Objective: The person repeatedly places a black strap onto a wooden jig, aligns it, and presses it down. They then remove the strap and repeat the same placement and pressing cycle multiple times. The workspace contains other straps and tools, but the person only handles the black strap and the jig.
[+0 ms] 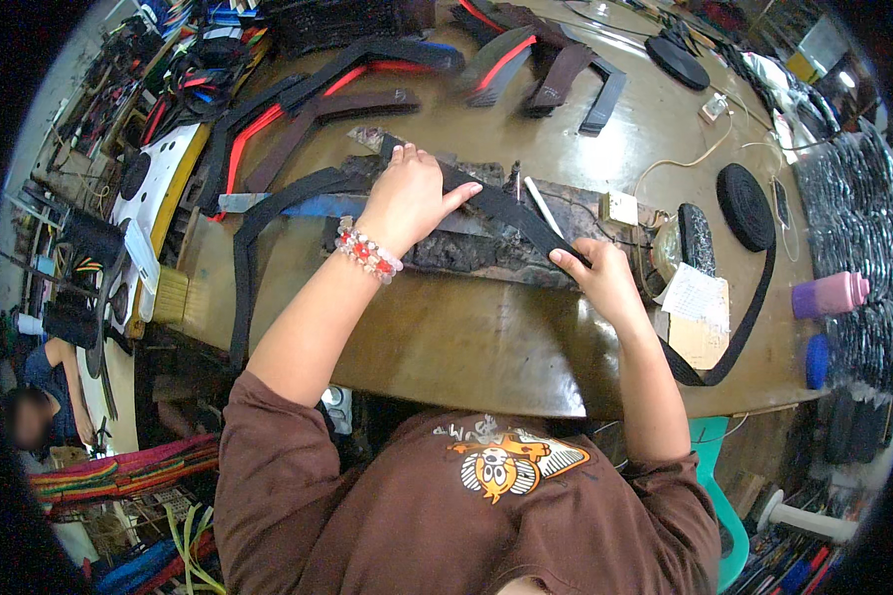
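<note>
Black strap [511, 213], flat and woven-looking, laid diagonally across a dark, crusty, glue-stained work board [446, 248] in the middle of the table. Left hand [407, 198] spread flat on top of it, palm down, fingers stretched out and pressing, nothing gripped. Beaded bracelet [368, 253] on that wrist, red and pale beads. Right hand [597, 278] pinching the lower end of the same strap near the board's edge, fingers curled, thumb on top.

Just past the strap, a slim white stick-like tool [542, 206] lying on the board. To the right, a small cream block [620, 206], then a coil of black webbing [746, 206] rolled into a thick disc, its loose tail looping down off the table edge. Beside that, a scrap of paper on a brown card [697, 307]. Further right, a pink and purple bottle [831, 295] lying on its side, next to stacked black pieces.

Table [446, 347] itself: olive-brown, smooth, shiny, rounded at the front. Left of the board, a long curved black foam-like strip [248, 258]. Along the far side, more curved cut pieces [357, 79], black and brown with red edges, matte and rubbery-looking.

Brown shirt with a cartoon print at the bottom. Another person [40, 397] seated far left, low down.
</note>
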`<state>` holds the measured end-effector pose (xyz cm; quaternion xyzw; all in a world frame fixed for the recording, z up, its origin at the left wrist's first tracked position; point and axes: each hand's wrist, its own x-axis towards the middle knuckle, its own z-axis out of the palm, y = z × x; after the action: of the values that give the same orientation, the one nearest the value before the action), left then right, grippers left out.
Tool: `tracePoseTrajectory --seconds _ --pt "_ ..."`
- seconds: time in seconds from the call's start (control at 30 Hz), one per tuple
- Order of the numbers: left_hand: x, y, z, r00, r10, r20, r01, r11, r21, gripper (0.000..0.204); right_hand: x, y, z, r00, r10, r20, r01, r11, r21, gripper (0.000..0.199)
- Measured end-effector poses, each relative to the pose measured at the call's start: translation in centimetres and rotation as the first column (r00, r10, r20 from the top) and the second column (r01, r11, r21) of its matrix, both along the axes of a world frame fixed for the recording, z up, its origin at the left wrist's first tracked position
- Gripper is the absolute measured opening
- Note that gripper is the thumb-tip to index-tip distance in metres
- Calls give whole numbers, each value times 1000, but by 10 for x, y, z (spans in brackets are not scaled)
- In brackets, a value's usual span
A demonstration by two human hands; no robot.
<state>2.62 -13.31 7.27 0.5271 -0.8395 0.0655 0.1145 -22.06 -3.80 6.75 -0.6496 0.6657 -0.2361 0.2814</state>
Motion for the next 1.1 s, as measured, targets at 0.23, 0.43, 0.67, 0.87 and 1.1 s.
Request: tracePoseTrajectory --seconds 0.23,0.43,0.67,0.87,1.1 --pt "3 3 -12 981 -129 -142 104 979 -172 66 -15 17 -1 991 -70 112 78 995 -64 33" --pt "2 13 13 694 -661 -285 588 749 -305 21 -33 64 18 812 -35 582 -2 998 62 18" --pt "-6 101 -6 684 -25 -729 176 975 132 13 7 73 -13 985 81 155 -80 997 -10 18" --pt "-18 130 -74 688 166 -707 158 916 369 15 34 67 -56 975 190 119 -171 973 -157 28" --pt "-20 129 -77 768 105 -632 164 921 352 15 42 74 -50 835 296 -464 -408 898 -162 36"
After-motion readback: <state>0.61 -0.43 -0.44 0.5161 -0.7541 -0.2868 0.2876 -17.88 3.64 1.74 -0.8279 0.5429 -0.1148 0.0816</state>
